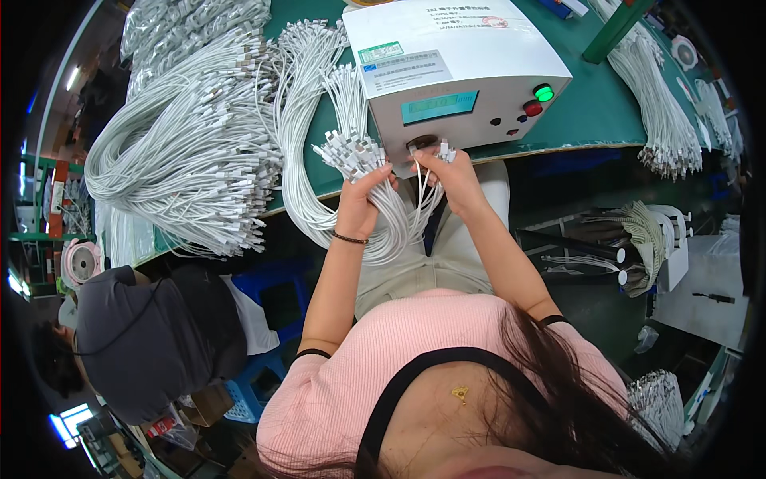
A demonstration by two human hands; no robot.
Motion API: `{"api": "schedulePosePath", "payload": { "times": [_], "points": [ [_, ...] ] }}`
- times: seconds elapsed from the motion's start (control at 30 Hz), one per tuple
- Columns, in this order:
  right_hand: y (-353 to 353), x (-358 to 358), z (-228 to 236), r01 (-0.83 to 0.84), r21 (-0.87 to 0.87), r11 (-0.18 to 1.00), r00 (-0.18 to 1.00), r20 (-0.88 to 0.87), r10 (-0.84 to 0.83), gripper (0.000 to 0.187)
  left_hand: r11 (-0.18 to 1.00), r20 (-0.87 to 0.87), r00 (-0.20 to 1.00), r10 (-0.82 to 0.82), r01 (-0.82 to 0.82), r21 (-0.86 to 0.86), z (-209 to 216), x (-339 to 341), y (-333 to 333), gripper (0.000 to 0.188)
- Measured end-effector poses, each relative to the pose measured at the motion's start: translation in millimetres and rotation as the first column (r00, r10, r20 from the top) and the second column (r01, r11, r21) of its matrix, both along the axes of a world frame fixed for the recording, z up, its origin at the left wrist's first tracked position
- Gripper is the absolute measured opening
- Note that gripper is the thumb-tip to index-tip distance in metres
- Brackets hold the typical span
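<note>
A white box-shaped tester stands at the table's edge in front of me, with a lit blue-green screen, a glowing green lamp and a red button. My left hand is closed around a bundle of white USB cables, their plugs fanned out above the thumb. At the dark round port on the tester's front, my right hand pinches a cable plug. Several more cable ends stick up between its fingers. Whether the plug sits fully inside the port is hidden by the fingers.
Big heaps of white cables cover the left of the green table, beside bagged cables. Another bundle hangs over the right edge. A person sits at left near blue stools. A green post rises at back right.
</note>
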State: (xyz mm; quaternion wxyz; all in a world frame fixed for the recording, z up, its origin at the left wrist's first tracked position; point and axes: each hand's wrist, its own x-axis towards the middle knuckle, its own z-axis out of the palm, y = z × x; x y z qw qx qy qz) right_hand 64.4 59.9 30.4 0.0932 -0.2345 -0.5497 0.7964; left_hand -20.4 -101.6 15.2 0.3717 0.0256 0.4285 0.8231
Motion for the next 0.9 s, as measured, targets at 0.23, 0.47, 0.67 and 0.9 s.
{"api": "schedulePosePath", "payload": {
  "times": [0.23,0.47,0.67,0.9],
  "points": [
    [-4.0,2.2,-0.2,-0.12,0.002,0.993,0.992,-0.045,0.12,0.021,0.999,0.046,0.998,0.039,-0.039,-0.009,-3.5,6.6,0.9,0.022],
    [-6.5,4.6,-7.6,0.027,-0.104,0.994,1.0,-0.005,-0.028,0.02,1.0,0.02,1.0,0.007,-0.007,-0.001,-0.8,6.0,3.2,0.023],
    [1.5,-3.6,-0.3,0.027,-0.08,0.996,1.0,0.001,-0.027,0.019,0.999,-0.014,0.999,0.033,-0.033,-0.004,4.6,1.0,8.8,0.023],
    [0.1,-4.6,0.9,0.041,-0.096,0.995,0.999,-0.004,-0.042,0.018,1.0,-0.008,1.0,0.028,-0.028,-0.005,0.4,-0.5,9.2,0.022]
  ]
}}
